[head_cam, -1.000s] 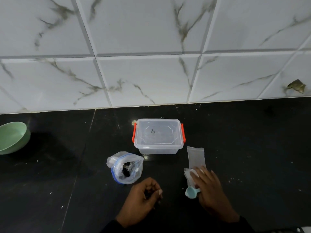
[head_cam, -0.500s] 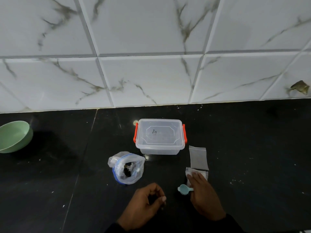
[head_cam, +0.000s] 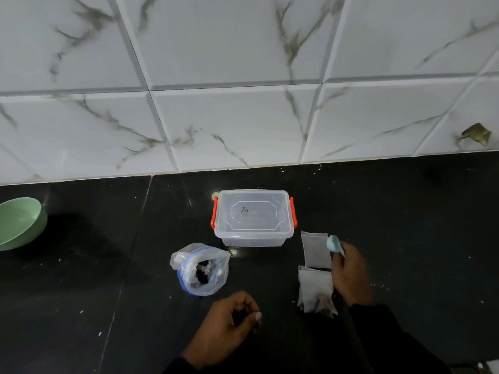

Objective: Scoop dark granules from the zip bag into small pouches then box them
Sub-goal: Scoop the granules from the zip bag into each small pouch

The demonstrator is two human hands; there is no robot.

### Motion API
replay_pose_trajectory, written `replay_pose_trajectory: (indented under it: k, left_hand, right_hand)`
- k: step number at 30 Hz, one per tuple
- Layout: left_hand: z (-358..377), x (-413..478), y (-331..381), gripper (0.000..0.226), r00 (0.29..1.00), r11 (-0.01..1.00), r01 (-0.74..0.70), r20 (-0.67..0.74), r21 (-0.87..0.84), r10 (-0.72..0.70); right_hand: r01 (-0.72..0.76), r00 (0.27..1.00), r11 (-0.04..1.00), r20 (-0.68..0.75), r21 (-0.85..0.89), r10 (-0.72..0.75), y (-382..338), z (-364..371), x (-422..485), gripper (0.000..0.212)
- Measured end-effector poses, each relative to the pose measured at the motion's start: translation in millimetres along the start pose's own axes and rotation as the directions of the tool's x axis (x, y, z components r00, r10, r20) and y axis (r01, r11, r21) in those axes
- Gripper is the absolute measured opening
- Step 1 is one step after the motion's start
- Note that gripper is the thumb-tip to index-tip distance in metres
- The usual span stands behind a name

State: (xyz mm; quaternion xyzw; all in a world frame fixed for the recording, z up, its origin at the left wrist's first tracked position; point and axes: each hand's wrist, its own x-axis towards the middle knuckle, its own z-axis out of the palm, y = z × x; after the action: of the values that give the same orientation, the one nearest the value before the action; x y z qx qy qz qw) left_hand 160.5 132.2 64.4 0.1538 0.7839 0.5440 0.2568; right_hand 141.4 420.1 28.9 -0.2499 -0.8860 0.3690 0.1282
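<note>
A clear zip bag (head_cam: 201,269) with a blue seal stands open on the black counter, dark granules visible inside. Behind it sits a clear plastic box (head_cam: 253,217) with orange latches, lid on. My right hand (head_cam: 349,273) grips a small light-blue scoop (head_cam: 334,244), its bowl pointing up and away, beside an empty small pouch (head_cam: 315,249). Nearer me lie a couple of pouches (head_cam: 316,291), at least one with dark granules at its bottom. My left hand (head_cam: 229,323) rests on the counter below the zip bag, fingers loosely curled, holding nothing I can see.
A green bowl (head_cam: 19,222) sits at the far left edge of the counter. A white marble-tiled wall (head_cam: 243,90) rises behind the box. Small pale specks dot the black counter (head_cam: 405,225).
My right hand lifted the blue scoop off the counter and moved it up and right, uncovering the nearer pouches. My left hand has barely moved.
</note>
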Motion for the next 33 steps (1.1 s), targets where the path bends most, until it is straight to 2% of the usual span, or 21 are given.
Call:
replay_pose_trajectory:
  k: [3,6,9,13,18,23,28,33]
  left_hand:
    - [0.7,1.3,3.7,0.003,1.000,1.000,-0.011,0.001,0.008,0.011]
    - [-3.4,0.5,5.2,0.005,0.999,1.000,-0.026,-0.039,-0.015,0.026]
    - [-8.7,-2.3,3.4,0.005,0.997,0.999,-0.020,-0.076,-0.037,0.017]
    - [-13.0,-5.9,-1.0,0.005,0.995,0.999,-0.008,-0.098,-0.042,0.004]
    - [-12.0,-6.5,-1.5,0.004,0.996,1.000,-0.003,-0.085,-0.026,0.001]
    - [-12.0,-6.0,2.0,0.003,0.997,1.000,0.011,-0.077,-0.018,-0.012]
    - [-11.9,-6.1,6.7,0.004,0.998,1.000,0.017,-0.063,-0.024,-0.018]
    - [-9.8,-8.3,4.3,0.005,0.998,1.000,0.003,-0.063,-0.025,-0.005]
  right_hand:
    - [-0.051,0.997,0.998,0.062,-0.028,0.052,9.1,4.5,35.4,0.022]
    - [-0.012,0.974,0.997,0.226,-0.075,0.028,15.1,8.9,61.3,0.030]
    - [0.034,0.921,0.992,0.389,-0.125,0.018,13.9,13.1,80.9,0.038]
    - [0.109,0.889,0.971,0.458,-0.212,0.001,14.5,21.0,95.4,0.022]
    - [0.095,0.886,0.962,0.462,-0.255,0.035,17.1,27.2,97.6,0.006]
    - [0.080,0.897,0.962,0.439,-0.261,0.045,19.3,30.3,99.4,0.009]
    - [0.061,0.932,0.959,0.361,-0.277,0.045,32.8,36.1,102.2,0.020]
    - [0.010,0.942,0.973,0.329,-0.232,0.069,36.2,39.4,98.2,0.019]
